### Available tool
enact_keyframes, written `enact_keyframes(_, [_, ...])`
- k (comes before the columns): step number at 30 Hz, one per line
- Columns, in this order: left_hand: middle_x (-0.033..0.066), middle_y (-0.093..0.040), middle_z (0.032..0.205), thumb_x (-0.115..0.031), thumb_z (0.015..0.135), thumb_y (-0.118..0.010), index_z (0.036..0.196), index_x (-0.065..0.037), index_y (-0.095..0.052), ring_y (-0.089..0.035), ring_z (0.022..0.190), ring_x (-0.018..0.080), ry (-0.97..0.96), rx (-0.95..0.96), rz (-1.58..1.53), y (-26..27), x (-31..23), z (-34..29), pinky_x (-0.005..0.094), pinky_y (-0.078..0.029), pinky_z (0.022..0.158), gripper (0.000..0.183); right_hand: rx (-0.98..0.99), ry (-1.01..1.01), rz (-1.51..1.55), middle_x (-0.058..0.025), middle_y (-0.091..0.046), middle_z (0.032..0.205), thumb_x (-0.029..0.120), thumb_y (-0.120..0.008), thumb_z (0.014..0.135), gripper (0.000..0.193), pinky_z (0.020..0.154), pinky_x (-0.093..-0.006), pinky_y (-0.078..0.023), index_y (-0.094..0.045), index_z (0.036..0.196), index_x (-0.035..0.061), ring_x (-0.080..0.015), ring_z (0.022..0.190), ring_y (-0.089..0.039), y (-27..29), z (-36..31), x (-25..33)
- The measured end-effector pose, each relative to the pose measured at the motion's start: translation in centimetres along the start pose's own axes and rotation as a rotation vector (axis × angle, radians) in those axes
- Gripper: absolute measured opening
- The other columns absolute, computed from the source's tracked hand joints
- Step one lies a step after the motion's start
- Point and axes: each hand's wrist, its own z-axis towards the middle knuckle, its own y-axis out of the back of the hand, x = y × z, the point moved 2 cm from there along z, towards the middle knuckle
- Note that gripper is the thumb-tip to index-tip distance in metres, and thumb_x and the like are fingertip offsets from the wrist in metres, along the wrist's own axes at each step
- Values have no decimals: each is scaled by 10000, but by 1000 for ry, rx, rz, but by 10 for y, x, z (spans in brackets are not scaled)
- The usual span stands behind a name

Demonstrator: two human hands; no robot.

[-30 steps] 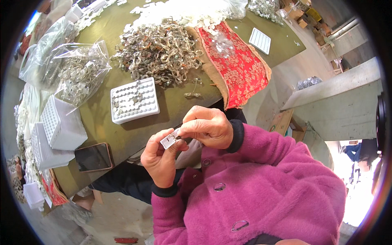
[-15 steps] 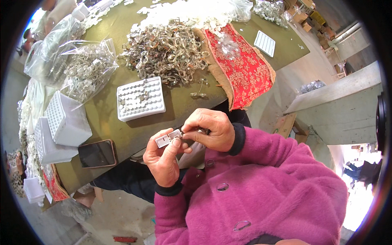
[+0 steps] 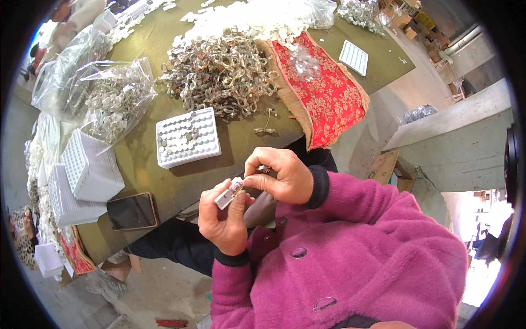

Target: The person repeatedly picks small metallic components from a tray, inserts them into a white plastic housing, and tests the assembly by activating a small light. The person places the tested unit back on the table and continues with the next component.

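A small white plastic case [image 3: 224,199] is pinched between the thumb and fingers of my left hand [image 3: 226,227]. Against its upper end, my right hand [image 3: 286,174] presses thumb and forefinger together, gripping a part too small to name. Something small, dark and shiny [image 3: 263,169] also sits in the curled fingers of that hand. Both hands are just off the near table edge. Beyond them lies a white tray [image 3: 207,149] with rows of round pockets, some bearing small silvery discs. Behind the tray is a heap of clear and metallic loop-shaped pieces [image 3: 219,77].
Stacked white trays [image 3: 93,167] and a dark phone [image 3: 132,211] lie at the left of the green table [image 3: 148,178]. A clear bag of parts [image 3: 115,101] stands behind them. Red floral cloth [image 3: 323,90] hangs over the right edge; white pieces [image 3: 235,19] cover the far side.
The white case has tilted: its two flat parts faced up before, and now it shows more from its side. My left hand has shifted slightly down; my right fingers stay at the case.
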Motion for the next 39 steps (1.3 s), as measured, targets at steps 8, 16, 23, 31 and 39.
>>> enact_keyframes(8, [108, -681, 917, -94, 1010, -671, 1252, 22, -611, -640, 713, 168, 514, -12, -709, -2, 12, 2, 279, -558, 590, 275, 164, -517, 629, 12, -625, 803, 172, -674, 1021, 144, 587, -226, -491, -606, 1010, 47, -51, 652, -580, -2, -1, -9])
enact_keyframes(16, [198, -705, 1171, -101, 1027, -635, 1260, 12, -607, -731, 867, 235, 573, -78, -764, 19, 10, 14, 312, -627, 618, 261, 81, -153, 229, -1, -660, 976, 126, -744, 975, 265, 745, -269, -556, -636, 1189, 13, -93, 848, -650, 6, 24, -3])
enact_keyframes(23, [211, -707, 1135, 3, 970, -644, 1210, 22, -623, -735, 894, 265, 456, -101, -612, 42, 1, 31, 385, -661, 738, 241, -12, 411, -542, -129, -652, 1018, 201, -768, 849, 255, 895, -427, -528, -687, 1039, 52, -331, 1014, -624, -9, 99, -1])
enact_keyframes(31, [167, -706, 1031, 53, 925, -633, 1161, -10, -639, -679, 805, 225, 432, -134, -610, 41, 6, 39, 340, -591, 654, 245, 79, 365, -767, -114, -620, 987, 221, -762, 857, 240, 817, -421, -548, -671, 1006, 57, -319, 937, -629, -30, 126, -17])
enact_keyframes(39, [136, -689, 925, 119, 789, -516, 981, -22, -636, -537, 636, 145, 384, -188, -563, 47, 18, 49, 280, -429, 526, 267, 140, 327, -897, -124, -608, 965, 121, -643, 857, 122, 747, -405, -564, -619, 948, 44, -305, 901, -651, -33, 129, -18])
